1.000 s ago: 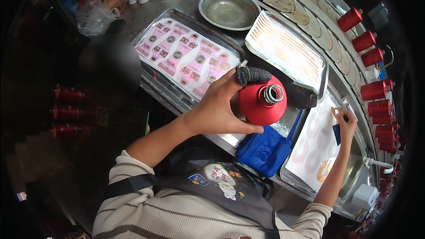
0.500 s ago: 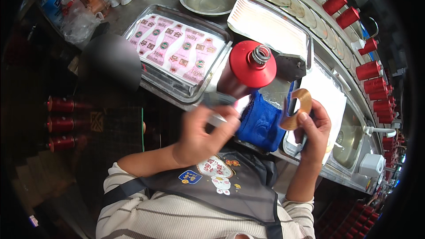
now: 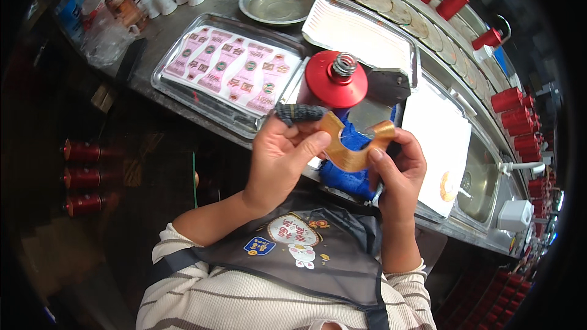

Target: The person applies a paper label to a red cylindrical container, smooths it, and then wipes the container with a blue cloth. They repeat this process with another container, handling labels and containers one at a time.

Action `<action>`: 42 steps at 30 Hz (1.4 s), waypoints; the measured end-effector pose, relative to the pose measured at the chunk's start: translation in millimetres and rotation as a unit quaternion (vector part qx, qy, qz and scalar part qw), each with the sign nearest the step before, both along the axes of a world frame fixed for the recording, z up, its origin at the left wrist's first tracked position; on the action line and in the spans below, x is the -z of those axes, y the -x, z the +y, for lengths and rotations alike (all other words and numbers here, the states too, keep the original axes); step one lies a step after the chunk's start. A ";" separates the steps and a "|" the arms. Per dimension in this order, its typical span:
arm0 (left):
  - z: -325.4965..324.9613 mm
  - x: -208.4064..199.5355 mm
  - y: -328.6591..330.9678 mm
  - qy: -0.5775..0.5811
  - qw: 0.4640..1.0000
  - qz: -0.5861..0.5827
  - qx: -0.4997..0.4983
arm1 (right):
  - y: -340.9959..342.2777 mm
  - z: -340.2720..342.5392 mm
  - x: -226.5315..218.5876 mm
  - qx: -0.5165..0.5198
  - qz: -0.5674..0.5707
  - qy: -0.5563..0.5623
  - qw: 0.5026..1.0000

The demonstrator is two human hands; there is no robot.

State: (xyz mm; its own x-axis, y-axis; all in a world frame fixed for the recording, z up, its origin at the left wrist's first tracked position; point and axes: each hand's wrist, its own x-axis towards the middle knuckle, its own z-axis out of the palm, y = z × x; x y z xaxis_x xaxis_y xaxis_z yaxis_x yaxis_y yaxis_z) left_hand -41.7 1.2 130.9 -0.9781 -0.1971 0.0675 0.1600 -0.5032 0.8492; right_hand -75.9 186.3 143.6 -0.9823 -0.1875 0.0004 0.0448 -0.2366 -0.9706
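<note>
- Grey metal worktable point(image 3: 143, 61): its front edge slants from 10 o'clock to 4 o'clock, clock centred on the gold strip, and passes under the hands.
- Curved conveyor of round plates point(image 3: 422, 24): bounds the far side from 12 to 2 o'clock, red bottles standing along it.
- Rimmed steel tray with pink-and-white printed sheets point(image 3: 160, 81): at 10 o'clock, near the front edge.
- White sheet point(image 3: 435, 140): at 3 o'clock, a gold ring-shaped piece point(image 3: 448, 187) near its lower edge, beside the steel sink point(image 3: 483, 192).
- Steel tray with a striped white sheet point(image 3: 416, 64): at 12 o'clock, beyond the bottle.
- Round steel bowl point(image 3: 246, 11): at 11 o'clock.
- Red round-shouldered bottle with an open threaded neck point(image 3: 327, 85): near 12 o'clock, just beyond the hands, leaving little room there.
- Left hand point(image 3: 275, 159): dark knit finger cover point(image 3: 299, 113) on one finger; thumb and fingers pinch the strip's left end.
- Right hand point(image 3: 400, 171): pinches its right end.
- Crumpled blue cloth point(image 3: 345, 177): at 6 o'clock, behind the strip.
- Shiny gold U-shaped strip point(image 3: 350, 160): between both hands, opening toward 12 o'clock. I cannot tell whether it touches the bottle.
</note>
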 end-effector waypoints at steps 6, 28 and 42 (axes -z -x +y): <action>-8.0 -11.5 23.0 0.103 0.990 0.048 -0.085 | 33.5 -15.8 -4.7 0.039 0.195 -0.068 0.978; -27.4 -3.6 66.5 0.045 0.996 0.028 0.073 | 77.5 -38.5 -7.9 -0.041 0.101 -0.042 0.993; -36.9 1.7 71.7 0.024 0.986 0.046 0.156 | 68.6 -40.9 3.4 -0.034 0.086 -0.005 0.996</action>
State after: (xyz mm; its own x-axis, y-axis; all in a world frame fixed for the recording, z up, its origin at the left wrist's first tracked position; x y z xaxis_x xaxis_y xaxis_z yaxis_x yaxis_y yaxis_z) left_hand -113.4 -35.7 129.2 -0.9797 0.1189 0.1612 0.0811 -0.5004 0.8620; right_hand -144.5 145.4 140.3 -0.9530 -0.2538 0.1656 -0.1072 -0.2286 -0.9676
